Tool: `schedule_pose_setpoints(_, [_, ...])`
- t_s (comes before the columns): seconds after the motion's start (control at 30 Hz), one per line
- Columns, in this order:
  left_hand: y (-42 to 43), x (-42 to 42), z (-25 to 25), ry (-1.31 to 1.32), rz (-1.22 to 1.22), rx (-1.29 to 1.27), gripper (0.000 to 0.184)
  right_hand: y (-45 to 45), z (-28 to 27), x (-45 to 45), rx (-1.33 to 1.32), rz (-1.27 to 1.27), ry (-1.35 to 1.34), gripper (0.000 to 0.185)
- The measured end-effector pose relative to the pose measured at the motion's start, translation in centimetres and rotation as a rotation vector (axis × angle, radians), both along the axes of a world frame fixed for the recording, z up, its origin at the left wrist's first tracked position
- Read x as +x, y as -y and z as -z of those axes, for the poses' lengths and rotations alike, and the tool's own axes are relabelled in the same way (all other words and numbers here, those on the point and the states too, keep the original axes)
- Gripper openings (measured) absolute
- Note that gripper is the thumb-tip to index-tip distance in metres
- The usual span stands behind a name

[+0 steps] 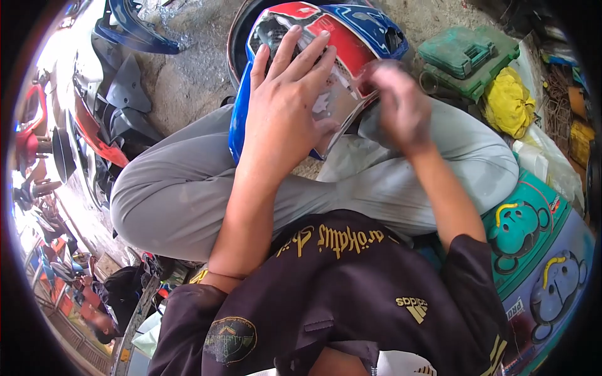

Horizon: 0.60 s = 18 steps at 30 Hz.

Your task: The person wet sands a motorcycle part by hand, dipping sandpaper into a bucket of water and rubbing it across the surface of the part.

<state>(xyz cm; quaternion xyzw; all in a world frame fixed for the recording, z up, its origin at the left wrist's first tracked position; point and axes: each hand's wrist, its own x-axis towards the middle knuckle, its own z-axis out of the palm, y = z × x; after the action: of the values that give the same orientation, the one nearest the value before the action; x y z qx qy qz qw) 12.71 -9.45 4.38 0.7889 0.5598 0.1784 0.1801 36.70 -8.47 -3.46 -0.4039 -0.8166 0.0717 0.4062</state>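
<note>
A glossy motorcycle fairing panel in blue, red and white rests in front of my crossed legs, with a scuffed, greyish area in its middle. My left hand lies on this panel with the fingers spread, pressing on its face. At the panel's right edge is my right hand, smeared by motion. Its fingers look bent near the red part, but whether they hold anything is hidden by the blur. A dark round rim shows partly behind the panel.
Green tool cases and a yellow bundle stand at the right. Teal and blue boxes sit by my right knee. Black and red body panels lie at the left, a blue panel beyond. Another person is at lower left.
</note>
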Motion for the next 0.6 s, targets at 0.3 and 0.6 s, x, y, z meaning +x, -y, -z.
schedule_pose_setpoints(0.3, [0.4,0.1,0.2,0.021,-0.003,-0.016,0.108,1.0,-0.5,-0.5,-0.024,-0.074,-0.025,0.025])
schedule_pose_setpoints(0.6, [0.3,0.1,0.3,0.016,0.004,-0.008,0.107,-0.4,0.1,0.8,-0.204,0.106,-0.062,0.024])
